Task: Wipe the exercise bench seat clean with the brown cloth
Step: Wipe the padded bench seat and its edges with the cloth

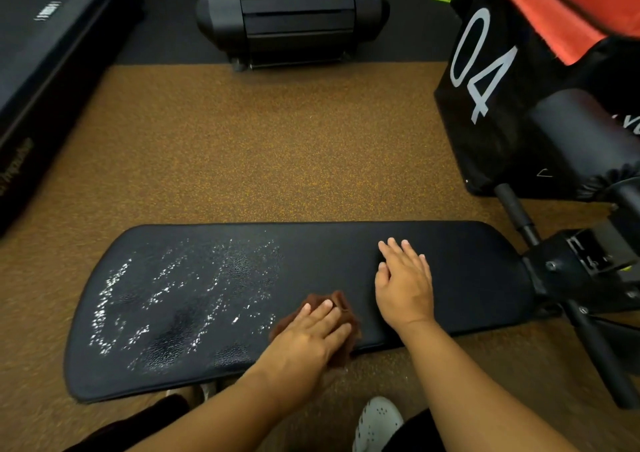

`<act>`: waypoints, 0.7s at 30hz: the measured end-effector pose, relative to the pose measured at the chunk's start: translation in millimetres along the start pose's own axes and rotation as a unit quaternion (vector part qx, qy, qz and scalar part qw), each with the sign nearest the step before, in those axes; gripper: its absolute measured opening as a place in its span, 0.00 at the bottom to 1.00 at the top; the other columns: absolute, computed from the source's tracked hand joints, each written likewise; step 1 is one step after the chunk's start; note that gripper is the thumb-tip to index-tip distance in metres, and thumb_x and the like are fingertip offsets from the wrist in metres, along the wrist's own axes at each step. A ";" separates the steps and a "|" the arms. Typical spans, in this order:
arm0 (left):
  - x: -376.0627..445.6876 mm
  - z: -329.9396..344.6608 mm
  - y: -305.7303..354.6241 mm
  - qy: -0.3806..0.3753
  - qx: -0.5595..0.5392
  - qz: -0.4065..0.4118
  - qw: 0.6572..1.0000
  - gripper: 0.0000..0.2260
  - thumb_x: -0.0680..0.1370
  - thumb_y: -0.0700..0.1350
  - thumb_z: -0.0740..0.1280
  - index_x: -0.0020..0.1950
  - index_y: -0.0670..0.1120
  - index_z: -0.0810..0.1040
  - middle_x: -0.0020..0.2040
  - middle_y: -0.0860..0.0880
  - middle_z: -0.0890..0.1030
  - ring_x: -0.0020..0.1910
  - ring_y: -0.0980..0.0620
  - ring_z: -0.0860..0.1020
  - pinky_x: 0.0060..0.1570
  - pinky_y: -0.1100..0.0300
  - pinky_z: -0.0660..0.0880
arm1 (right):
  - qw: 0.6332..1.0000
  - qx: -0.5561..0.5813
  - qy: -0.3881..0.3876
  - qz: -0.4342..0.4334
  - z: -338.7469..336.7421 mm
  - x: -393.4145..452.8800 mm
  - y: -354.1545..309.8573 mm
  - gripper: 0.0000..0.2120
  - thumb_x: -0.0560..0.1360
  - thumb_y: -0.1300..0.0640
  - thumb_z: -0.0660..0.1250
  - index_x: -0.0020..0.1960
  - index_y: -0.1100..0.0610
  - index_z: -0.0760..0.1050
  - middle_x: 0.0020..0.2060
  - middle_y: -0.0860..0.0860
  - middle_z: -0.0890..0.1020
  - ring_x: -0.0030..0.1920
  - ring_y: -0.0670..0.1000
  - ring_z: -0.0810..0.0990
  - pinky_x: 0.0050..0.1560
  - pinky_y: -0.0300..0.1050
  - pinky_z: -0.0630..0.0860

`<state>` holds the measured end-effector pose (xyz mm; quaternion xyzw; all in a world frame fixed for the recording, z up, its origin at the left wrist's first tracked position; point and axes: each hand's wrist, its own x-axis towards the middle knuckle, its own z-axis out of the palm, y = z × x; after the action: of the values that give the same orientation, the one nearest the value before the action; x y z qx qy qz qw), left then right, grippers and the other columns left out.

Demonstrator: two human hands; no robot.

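Two hands on one black padded bench (pixel 467 261), seen from above.

Left hand (pixel 311 334): palm down, fingers spread flat, pressing the brown cloth (pixel 341 304) against the pad near its front edge, about mid-length. Cloth bunched, showing beyond the fingertips and along the hand's right side; not gripped in a fist, only held under the palm.

Right hand (pixel 405 285): open and flat on the bare pad just to the right of the cloth, fingers extended, holding nothing.

Bench surface: left half speckled with white droplets (pixel 166 292) in scattered streaks; right half under and around the hands looks dry and matte. Metal frame and hinge (pixel 581 261) join the pad at its right end.

Surroundings: speckled brown floor (pixel 263 154); black box marked "04" (pixel 485 71) at upper right with an orange cloth (pixel 561 8) on top; black machine (pixel 294 15) at top centre; white perforated shoe (pixel 377 424) below, between the forearms.
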<state>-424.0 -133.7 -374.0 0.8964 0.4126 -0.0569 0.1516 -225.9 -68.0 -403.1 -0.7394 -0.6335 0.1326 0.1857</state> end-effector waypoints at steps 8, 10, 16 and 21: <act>-12.3 -2.4 -24.3 0.024 -0.020 0.120 0.992 0.11 0.73 0.46 0.62 0.48 0.54 0.83 0.54 0.58 0.83 0.61 0.57 0.77 0.67 0.60 0.68 | 0.999 -0.012 -0.033 -0.030 13.8 -16.9 -4.5 0.21 0.79 0.52 0.53 0.72 0.48 0.66 0.74 0.46 0.62 0.76 0.47 0.51 0.75 0.50 0.41; -20.8 -4.1 -34.5 0.001 -0.004 0.154 0.988 0.09 0.72 0.46 0.64 0.46 0.54 0.83 0.53 0.59 0.82 0.62 0.58 0.75 0.66 0.61 0.67 | 0.999 -0.022 -0.032 -0.031 13.8 -18.0 -6.1 0.21 0.80 0.52 0.53 0.72 0.48 0.65 0.74 0.45 0.61 0.76 0.47 0.51 0.75 0.50 0.41; 1.6 -21.0 -45.9 0.124 -0.057 -0.005 0.991 0.18 0.69 0.45 0.56 0.48 0.53 0.84 0.52 0.53 0.84 0.54 0.53 0.82 0.53 0.59 0.77 | 0.999 -0.036 -0.022 -0.029 14.9 -18.0 -8.6 0.21 0.78 0.52 0.53 0.71 0.48 0.66 0.74 0.46 0.63 0.76 0.47 0.52 0.75 0.51 0.42; -16.5 8.9 -18.5 0.067 -0.020 0.108 0.992 0.15 0.71 0.44 0.62 0.52 0.55 0.83 0.59 0.55 0.81 0.63 0.55 0.77 0.65 0.53 0.71 | 0.999 -0.034 -0.020 -0.028 15.3 -19.0 -9.0 0.22 0.77 0.51 0.51 0.70 0.49 0.67 0.74 0.46 0.64 0.75 0.48 0.53 0.75 0.51 0.43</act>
<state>-448.6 -137.1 -382.9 0.9342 0.3238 0.0279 0.1472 -243.6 -83.9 -413.6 -0.7243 -0.6619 0.1198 0.1513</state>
